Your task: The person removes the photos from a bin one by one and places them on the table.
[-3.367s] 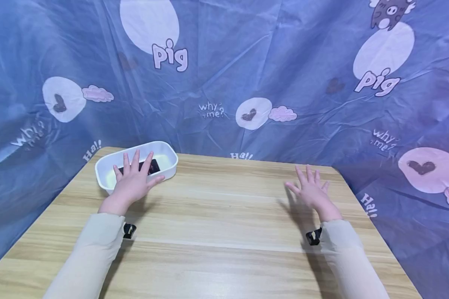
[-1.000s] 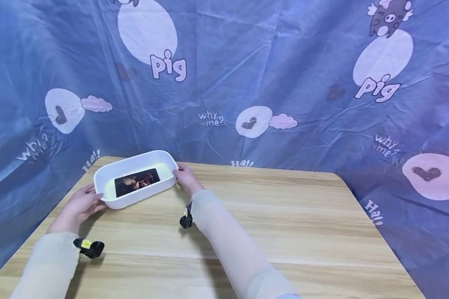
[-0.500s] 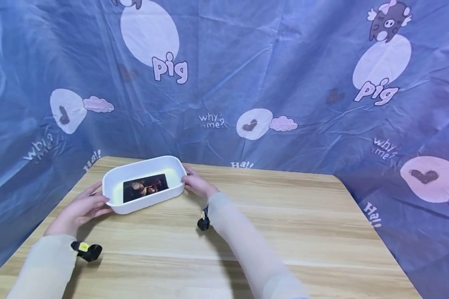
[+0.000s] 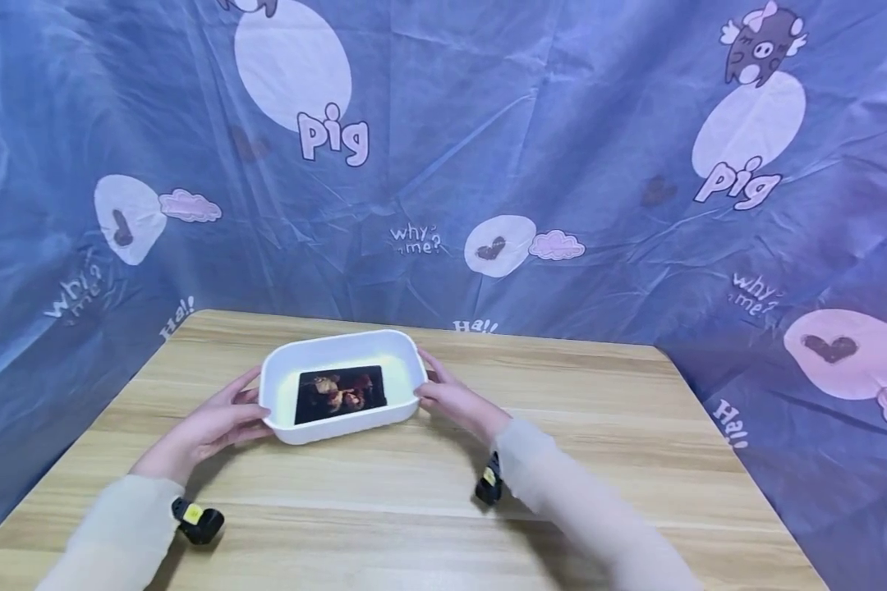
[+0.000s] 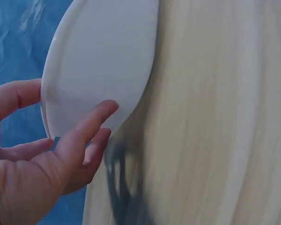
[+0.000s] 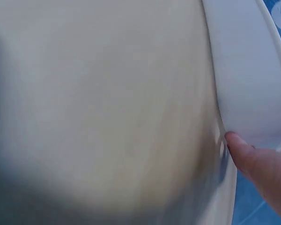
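A white plastic tub point(image 4: 343, 425) with rounded corners sits between my two hands, close over the table. Inside lies a flat, dark rectangular thing point(image 4: 340, 394) with a reddish-brown picture on it. My left hand point(image 4: 218, 427) grips the tub's left end, thumb at the rim and fingers spread along the end wall. At the opposite end my right hand point(image 4: 458, 402) holds the rim, its thumb on the near corner. In the left wrist view, fingertips point(image 5: 107, 108) press on the tub's outer wall. Only part of the right hand, at the tub's lower corner, shows in the right wrist view.
The wood-grain table point(image 4: 384, 525) carries the tub's shadow. A blue cloth backdrop point(image 4: 429, 148) printed with pigs and words hangs around its back and sides. Black wrist cameras point(image 4: 198, 523) stick out from both sleeves.
Earlier both hands were spread, the left one over the tub. Since then they took hold of its two ends, and the tub has moved right and slightly nearer, with the dark picture inside.
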`<move>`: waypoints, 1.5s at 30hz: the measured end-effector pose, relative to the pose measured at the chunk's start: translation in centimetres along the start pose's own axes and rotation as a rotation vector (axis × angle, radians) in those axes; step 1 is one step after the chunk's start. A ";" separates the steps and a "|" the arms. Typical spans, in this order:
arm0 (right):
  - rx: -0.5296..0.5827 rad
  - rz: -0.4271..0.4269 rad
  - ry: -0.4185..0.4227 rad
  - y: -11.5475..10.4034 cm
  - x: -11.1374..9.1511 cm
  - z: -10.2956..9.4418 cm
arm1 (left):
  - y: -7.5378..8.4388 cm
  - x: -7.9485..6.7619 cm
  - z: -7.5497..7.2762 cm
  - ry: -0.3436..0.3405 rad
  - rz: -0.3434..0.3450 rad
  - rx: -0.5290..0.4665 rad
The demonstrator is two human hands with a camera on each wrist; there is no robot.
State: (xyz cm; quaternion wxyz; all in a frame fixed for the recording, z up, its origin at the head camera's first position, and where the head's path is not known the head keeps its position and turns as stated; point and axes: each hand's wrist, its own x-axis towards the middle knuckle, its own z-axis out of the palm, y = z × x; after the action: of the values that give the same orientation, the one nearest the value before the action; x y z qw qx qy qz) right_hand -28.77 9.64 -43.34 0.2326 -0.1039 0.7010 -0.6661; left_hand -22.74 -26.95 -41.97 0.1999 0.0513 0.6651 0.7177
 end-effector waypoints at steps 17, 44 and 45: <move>-0.181 0.025 0.122 1.7 -13.3 -3.6 | -0.9 -0.6 9.0 -0.071 -0.069 0.051; -0.660 -0.214 -0.013 -2.2 -6.0 -2.2 | -1.2 0.0 10.3 -0.091 -0.078 0.021; -0.688 -0.205 -0.021 -2.0 -5.7 -2.1 | -1.1 0.1 10.4 -0.096 -0.076 0.017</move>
State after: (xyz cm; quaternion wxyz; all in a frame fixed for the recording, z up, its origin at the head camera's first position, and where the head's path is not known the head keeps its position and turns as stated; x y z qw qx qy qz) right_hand -25.12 13.86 -40.27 0.1231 -0.2527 0.8678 -0.4099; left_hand -19.01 -17.17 -41.93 0.2584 0.0620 0.6622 0.7006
